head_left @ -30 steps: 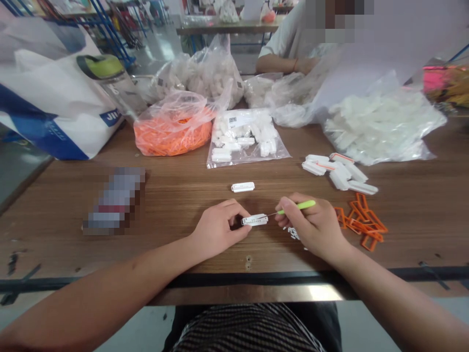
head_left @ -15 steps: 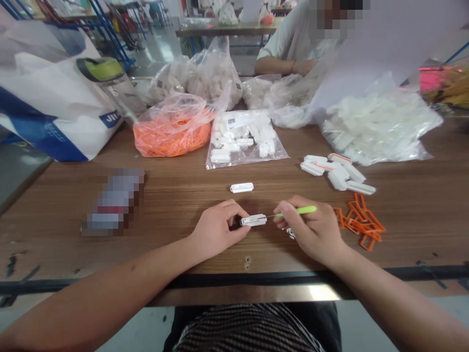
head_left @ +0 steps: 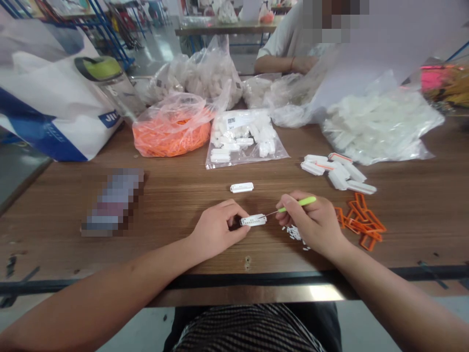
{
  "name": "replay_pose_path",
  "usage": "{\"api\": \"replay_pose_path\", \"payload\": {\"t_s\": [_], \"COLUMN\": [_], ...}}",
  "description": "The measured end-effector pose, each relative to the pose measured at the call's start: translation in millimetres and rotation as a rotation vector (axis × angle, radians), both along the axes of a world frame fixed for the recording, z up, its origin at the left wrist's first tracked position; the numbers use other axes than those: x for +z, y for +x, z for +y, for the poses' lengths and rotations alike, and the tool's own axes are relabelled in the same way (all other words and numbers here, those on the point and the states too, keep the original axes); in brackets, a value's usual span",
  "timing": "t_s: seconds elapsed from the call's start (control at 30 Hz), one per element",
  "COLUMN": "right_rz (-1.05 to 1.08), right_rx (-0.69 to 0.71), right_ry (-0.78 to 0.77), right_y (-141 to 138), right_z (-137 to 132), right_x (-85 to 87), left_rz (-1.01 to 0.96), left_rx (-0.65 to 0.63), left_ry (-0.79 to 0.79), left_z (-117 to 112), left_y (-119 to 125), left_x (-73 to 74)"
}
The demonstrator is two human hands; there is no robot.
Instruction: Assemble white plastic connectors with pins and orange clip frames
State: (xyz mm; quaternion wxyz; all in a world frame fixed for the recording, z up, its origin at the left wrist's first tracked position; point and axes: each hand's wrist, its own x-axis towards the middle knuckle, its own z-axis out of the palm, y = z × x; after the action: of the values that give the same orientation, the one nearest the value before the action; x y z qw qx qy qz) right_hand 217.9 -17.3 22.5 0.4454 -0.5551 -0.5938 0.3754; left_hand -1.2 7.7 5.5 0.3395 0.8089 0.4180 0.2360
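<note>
Between thumb and fingers, my left hand [head_left: 220,226] pinches one end of a white plastic connector housing [head_left: 253,220] with a row of small holes, held on the table. My right hand [head_left: 307,219] grips a thin metal pick with a yellow-green handle [head_left: 307,201]; its tip reaches the top of the housing. Small white pins [head_left: 294,233] lie scattered under and beside my right hand, which partly hides them. A second white housing [head_left: 242,187] rests on the table beyond my hands.
Orange rectangular frames [head_left: 362,220] and a pile of white housings [head_left: 339,171] lie to the right. Bags of white parts [head_left: 381,122] and orange parts [head_left: 172,129] line the back. A blurred phone-like object [head_left: 113,200] is at left, near a bottle [head_left: 117,88]. A person [head_left: 282,49] sits opposite.
My right hand has shifted slightly and the pick is tilted more steeply, uncovering more of the small white pins. My left hand and the housing stay in place.
</note>
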Motion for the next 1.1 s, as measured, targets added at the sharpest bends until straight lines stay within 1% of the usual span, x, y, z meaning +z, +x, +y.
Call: {"api": "replay_pose_path", "payload": {"t_s": [0.17, 0.27, 0.43, 0.5, 0.57, 0.67, 0.73, 0.83, 1.1], "right_rz": [-0.039, -0.121, -0.395, -0.425, -0.342, -0.111, -0.008, 0.028, 0.042], "right_rx": [0.016, 0.045, 0.093, 0.101, 0.073, -0.033, -0.077, -0.071, -0.068], "right_ry": [-0.007, 0.019, 0.225, 0.276, 0.245, 0.099, 0.022, -0.016, -0.030], "right_y": [2, 2, -4, -5, -4, 0, 2, 3, 0], "right_z": [1, 0, -6, -8, -8, -4, -1, 2, 2], "right_x": [-1.6, -0.4, 7.2, 8.2, 7.1, 3.9, 2.5, 1.8, 0.0], "left_rz": [0.005, 0.006, -0.004, -0.005, -0.003, 0.001, 0.006, 0.005, 0.004], "left_rx": [0.001, 0.002, 0.029, 0.031, 0.025, 0.012, 0.005, -0.001, -0.001], "left_ry": [0.002, 0.006, -0.025, -0.026, -0.022, -0.006, 0.003, 0.008, 0.013], "left_z": [-1, -2, -2, -2, -1, 0, 0, 0, -1], "left_y": [0, 0, 2, 2, 2, 0, -1, -1, 0], "left_x": [1.0, 1.8, 1.2, 0.6, 0.3, 0.2, -0.2, -1.1, -1.6]}}
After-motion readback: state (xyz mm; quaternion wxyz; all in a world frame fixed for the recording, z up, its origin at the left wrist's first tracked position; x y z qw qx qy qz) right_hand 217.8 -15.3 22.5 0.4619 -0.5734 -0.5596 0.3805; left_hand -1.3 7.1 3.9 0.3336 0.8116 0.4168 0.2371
